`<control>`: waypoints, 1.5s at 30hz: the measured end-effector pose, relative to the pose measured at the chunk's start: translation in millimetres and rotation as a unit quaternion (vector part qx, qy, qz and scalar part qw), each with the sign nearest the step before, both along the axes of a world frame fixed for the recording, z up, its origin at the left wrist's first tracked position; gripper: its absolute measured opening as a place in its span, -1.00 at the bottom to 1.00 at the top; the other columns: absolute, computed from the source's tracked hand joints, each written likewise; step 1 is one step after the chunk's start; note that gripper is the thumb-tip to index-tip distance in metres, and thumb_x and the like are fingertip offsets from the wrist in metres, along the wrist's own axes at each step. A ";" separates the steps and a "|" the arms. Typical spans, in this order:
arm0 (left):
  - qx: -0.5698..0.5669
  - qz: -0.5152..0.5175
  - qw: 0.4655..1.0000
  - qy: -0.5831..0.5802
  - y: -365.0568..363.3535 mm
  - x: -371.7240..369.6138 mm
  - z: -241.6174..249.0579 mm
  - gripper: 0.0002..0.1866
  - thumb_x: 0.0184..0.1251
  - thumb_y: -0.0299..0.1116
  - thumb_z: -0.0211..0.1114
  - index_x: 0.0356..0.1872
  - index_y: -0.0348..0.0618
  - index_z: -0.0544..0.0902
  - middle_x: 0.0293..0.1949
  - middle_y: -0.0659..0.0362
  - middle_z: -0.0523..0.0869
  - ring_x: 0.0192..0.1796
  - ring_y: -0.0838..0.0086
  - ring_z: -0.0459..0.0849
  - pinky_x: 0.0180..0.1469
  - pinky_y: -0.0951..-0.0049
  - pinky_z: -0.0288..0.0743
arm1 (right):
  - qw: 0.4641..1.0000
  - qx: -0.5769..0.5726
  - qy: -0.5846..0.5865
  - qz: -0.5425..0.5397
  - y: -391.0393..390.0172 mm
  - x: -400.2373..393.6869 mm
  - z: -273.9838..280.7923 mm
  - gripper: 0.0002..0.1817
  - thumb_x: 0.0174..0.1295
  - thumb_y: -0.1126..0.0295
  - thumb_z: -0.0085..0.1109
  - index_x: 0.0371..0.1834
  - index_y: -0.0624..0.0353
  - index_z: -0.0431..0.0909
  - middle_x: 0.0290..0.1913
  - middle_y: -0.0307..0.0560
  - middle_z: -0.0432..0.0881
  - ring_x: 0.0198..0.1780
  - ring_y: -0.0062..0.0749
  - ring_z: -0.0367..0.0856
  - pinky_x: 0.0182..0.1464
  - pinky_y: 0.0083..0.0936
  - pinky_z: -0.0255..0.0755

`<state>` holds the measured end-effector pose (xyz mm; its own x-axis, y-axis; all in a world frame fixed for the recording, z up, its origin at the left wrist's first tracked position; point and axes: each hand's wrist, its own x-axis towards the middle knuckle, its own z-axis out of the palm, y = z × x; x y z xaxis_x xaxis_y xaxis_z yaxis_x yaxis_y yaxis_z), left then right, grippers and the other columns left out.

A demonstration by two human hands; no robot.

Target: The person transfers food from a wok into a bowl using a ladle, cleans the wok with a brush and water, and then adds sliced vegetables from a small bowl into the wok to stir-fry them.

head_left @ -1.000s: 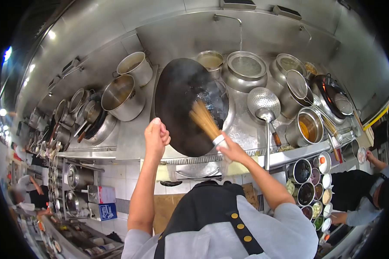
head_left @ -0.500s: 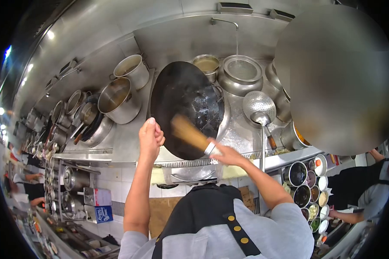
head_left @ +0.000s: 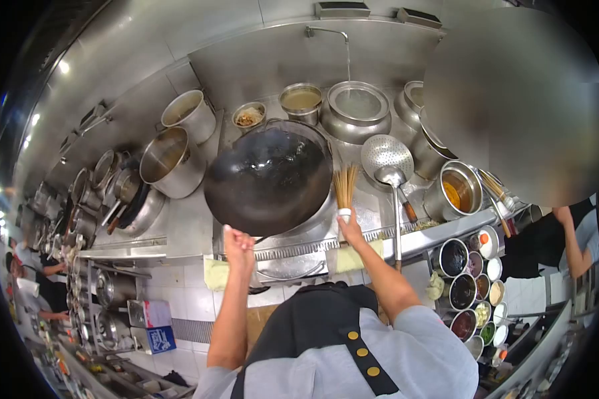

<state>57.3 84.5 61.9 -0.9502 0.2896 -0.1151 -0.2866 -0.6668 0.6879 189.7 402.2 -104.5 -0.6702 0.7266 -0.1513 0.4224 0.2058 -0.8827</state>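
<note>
A large black wok (head_left: 269, 179) lies over the stove in the middle, its inside wet and shiny. My left hand (head_left: 238, 245) is closed at the wok's near left edge; its grip on the rim or handle is partly hidden by the fingers. In my right hand (head_left: 351, 229) is a bamboo brush (head_left: 345, 187) with a white band, held upright with its bristles pointing away from me. The brush is right of the wok, apart from it. Beyond it to the right, a perforated skimmer (head_left: 387, 158) and a metal ladle (head_left: 390, 177) rest over a pot.
Water runs from a faucet (head_left: 329, 29) into a round pot (head_left: 359, 103). Metal pots (head_left: 173, 163) stand at left. A pot of orange liquid (head_left: 453, 189) and seasoning bowls (head_left: 462, 292) are at right. Another person's arm (head_left: 571, 239) shows at far right.
The wok has tilted back down and moved toward the left, uncovering a small food pot behind it. The brush has left the wok's inside and moved right. My left hand has lowered.
</note>
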 end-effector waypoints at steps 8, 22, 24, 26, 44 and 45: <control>0.006 -0.114 0.992 -0.061 75.4 -25.1 -73.0 -0.74 0.55 -0.18 -0.01 -0.30 -0.09 0.49 -0.46 0.23 0.48 -0.18 0.31 0.60 0.21 0.06 0.41 | 0.974 0.102 -0.204 -0.011 -25.5 70.7 31.7 -0.30 0.24 0.22 0.15 0.44 0.17 0.18 0.09 0.30 0.47 0.07 0.16 0.52 0.15 -0.13 0.38; -0.074 -0.133 0.988 -0.040 69.1 -5.6 -54.9 -0.53 0.54 -0.42 -0.06 0.41 0.01 0.16 -0.04 0.05 0.60 0.09 0.28 0.60 0.19 0.17 0.50 | 0.955 0.047 -0.189 0.224 -83.0 241.8 -35.5 -0.61 0.21 0.27 0.14 0.08 0.17 0.54 -0.21 0.10 0.68 -0.18 -0.08 0.68 -0.15 -0.26 0.52; -0.116 -0.132 0.984 -0.015 56.7 17.4 -42.0 -0.50 0.50 -0.41 0.01 0.41 -0.01 0.16 -0.09 0.06 0.61 0.00 0.31 0.63 0.10 0.24 0.55 | 0.952 -0.019 -0.284 0.112 -104.0 311.3 -109.4 -0.59 0.18 0.24 0.16 0.10 0.08 0.54 -0.13 0.09 0.70 -0.05 -0.06 0.67 -0.07 -0.21 0.53; -0.207 -0.145 0.967 0.034 40.3 37.6 -41.8 -0.46 0.45 -0.38 0.09 0.40 -0.06 0.18 -0.16 0.08 0.63 -0.15 0.38 0.66 -0.08 0.36 0.60 | 0.917 -0.012 -0.398 0.042 -133.9 391.6 -172.6 -0.56 0.15 0.23 0.18 0.13 0.00 0.55 -0.12 0.05 0.71 0.02 -0.05 0.65 -0.03 -0.19 0.54; -0.317 -0.721 0.304 0.536 -116.7 166.5 -194.9 -0.66 0.32 -0.37 0.25 0.10 -0.13 0.58 -0.26 0.09 0.69 -0.17 0.31 0.68 -0.05 0.38 0.52 | 0.919 -0.135 -0.252 -0.271 -392.9 470.0 -76.0 -0.61 0.16 0.25 0.12 0.06 0.10 0.56 -0.09 0.11 0.67 -0.11 -0.08 0.68 -0.08 -0.22 0.58; -0.312 -0.735 0.273 0.537 -115.2 170.6 -208.5 -0.66 0.32 -0.37 0.25 0.10 -0.13 0.57 -0.25 0.09 0.70 -0.17 0.31 0.68 -0.05 0.38 0.52 | 0.926 -0.081 -0.262 -0.260 -405.1 486.9 -109.3 -0.61 0.15 0.24 0.14 0.04 0.10 0.57 -0.08 0.12 0.66 0.01 -0.04 0.63 0.02 -0.16 0.54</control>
<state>227.9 -30.7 -146.6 0.5562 0.6910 -0.4618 0.6611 -0.0311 0.7496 676.6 -2.9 -213.8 -0.0403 0.8698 -0.4918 0.8058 -0.2628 -0.5307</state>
